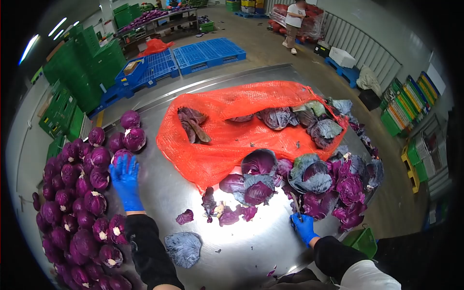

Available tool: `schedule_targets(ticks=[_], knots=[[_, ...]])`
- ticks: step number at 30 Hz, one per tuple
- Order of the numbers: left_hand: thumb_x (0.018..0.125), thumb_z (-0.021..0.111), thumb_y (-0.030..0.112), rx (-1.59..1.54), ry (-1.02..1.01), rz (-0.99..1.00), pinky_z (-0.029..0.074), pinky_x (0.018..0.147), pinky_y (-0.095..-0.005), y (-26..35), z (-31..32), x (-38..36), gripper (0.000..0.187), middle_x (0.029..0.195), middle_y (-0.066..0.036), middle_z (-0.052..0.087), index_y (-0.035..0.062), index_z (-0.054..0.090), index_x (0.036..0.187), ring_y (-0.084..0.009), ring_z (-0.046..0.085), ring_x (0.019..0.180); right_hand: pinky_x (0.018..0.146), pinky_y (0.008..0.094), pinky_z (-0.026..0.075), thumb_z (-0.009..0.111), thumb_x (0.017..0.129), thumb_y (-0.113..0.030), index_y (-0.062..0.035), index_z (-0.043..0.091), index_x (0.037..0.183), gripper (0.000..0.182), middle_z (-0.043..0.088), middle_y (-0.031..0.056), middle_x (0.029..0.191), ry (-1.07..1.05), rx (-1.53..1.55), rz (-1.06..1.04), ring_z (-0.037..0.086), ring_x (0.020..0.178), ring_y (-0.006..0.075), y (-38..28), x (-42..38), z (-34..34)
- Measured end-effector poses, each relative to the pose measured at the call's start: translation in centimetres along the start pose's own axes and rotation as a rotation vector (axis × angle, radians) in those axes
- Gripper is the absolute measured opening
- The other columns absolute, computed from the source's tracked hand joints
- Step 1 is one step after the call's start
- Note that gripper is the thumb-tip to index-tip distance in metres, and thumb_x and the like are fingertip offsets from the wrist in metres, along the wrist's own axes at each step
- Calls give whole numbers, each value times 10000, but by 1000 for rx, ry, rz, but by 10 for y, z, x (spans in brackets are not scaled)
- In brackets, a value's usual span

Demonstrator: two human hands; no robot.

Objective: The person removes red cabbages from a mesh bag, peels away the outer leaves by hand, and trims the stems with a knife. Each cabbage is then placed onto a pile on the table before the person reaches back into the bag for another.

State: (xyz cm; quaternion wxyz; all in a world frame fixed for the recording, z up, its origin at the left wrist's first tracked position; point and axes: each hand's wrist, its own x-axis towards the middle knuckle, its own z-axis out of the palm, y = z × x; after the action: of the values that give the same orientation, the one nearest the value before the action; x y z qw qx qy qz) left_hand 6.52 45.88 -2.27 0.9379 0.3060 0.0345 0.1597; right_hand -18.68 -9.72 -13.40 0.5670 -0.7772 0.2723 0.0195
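My left hand [125,182], in a blue glove, reaches to the edge of a large heap of trimmed red cabbages [86,242]. Its fingers are spread, their tips at one purple cabbage head [121,154]. In my right hand [303,229], also gloved in blue, is a knife [295,203], its blade pointing away from me toward the loose leaves. Beyond it lie untrimmed cabbages with dark outer leaves [310,174] and torn purple leaves [350,188]. An orange-red mesh bag [217,140], laid open across the table, still holds several cabbages [276,117].
A loose grey-purple leaf [183,249] and scraps lie on the steel table [162,205]. Blue pallets [209,52] and stacked green crates [72,63] stand beyond its far edge. A person [294,24] is in the background at right. A green crate [362,242] sits below the table's right side.
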Motion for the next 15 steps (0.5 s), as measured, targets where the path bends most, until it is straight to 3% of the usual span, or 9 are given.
schedule_targets(ticks=[1, 4, 6, 8, 9, 10, 13, 15], knots=[[955, 433, 324, 75, -164, -46, 396, 1012, -499, -12, 3, 0, 495, 1388, -197, 422, 14, 421, 1340, -401, 412, 1271, 484, 220, 384, 621, 882, -202, -52, 668, 813, 171, 595, -16, 627, -16, -31, -52, 507, 527, 52, 1, 2, 1], [942, 456, 288, 276, -280, -117, 438, 979, -447, -61, 76, -25, 462, 1328, -193, 489, 1, 466, 1303, -361, 475, 1227, 491, 217, 381, 613, 889, -215, -50, 666, 808, 191, 590, -24, 631, -37, 29, -48, 500, 540, 46, 1, 1, 3], [933, 493, 294, 440, -475, -206, 479, 922, -406, -106, 114, -37, 448, 1260, -172, 551, -5, 505, 1267, -321, 552, 1147, 512, 220, 394, 607, 897, -237, -45, 665, 809, 219, 600, -20, 660, -43, 92, -21, 504, 572, 47, -4, -2, 4], [928, 529, 249, 462, -513, -347, 494, 900, -387, -158, 138, -58, 395, 1212, -165, 582, -8, 541, 1228, -301, 574, 1114, 570, 251, 442, 610, 898, -242, -37, 671, 894, 214, 599, -27, 681, -46, -117, -247, 529, 634, 65, 14, 4, 3], [923, 549, 226, 490, -519, -410, 499, 893, -380, -184, 148, -67, 374, 1193, -163, 593, -10, 555, 1212, -291, 586, 1097, 588, 255, 453, 630, 885, -226, -44, 676, 922, 191, 616, -21, 705, -80, -103, -216, 532, 645, 63, 13, 0, 5], [913, 568, 200, 520, -516, -458, 503, 888, -373, -205, 162, -84, 362, 1177, -161, 602, -16, 560, 1204, -280, 596, 1078, 599, 284, 457, 633, 865, -210, -57, 663, 914, 164, 621, 74, 714, -232, 91, -149, 538, 642, 83, 7, -5, 7], [924, 540, 170, 611, -582, -570, 499, 903, -348, -250, 182, -124, 345, 1149, -174, 608, -48, 543, 1192, -257, 620, 1022, 648, 298, 493, 643, 863, -202, -64, 659, 991, 189, 645, 88, 803, -423, -298, -415, 609, 701, 152, -61, 2, -15], [931, 528, 163, 622, -622, -595, 500, 908, -350, -269, 193, -140, 340, 1161, -172, 603, -47, 539, 1198, -253, 619, 1028, 673, 332, 504, 649, 855, -229, -66, 642, 1044, 250, 653, 112, 867, -109, -210, -845, 637, 740, 203, -118, 53, -37]])
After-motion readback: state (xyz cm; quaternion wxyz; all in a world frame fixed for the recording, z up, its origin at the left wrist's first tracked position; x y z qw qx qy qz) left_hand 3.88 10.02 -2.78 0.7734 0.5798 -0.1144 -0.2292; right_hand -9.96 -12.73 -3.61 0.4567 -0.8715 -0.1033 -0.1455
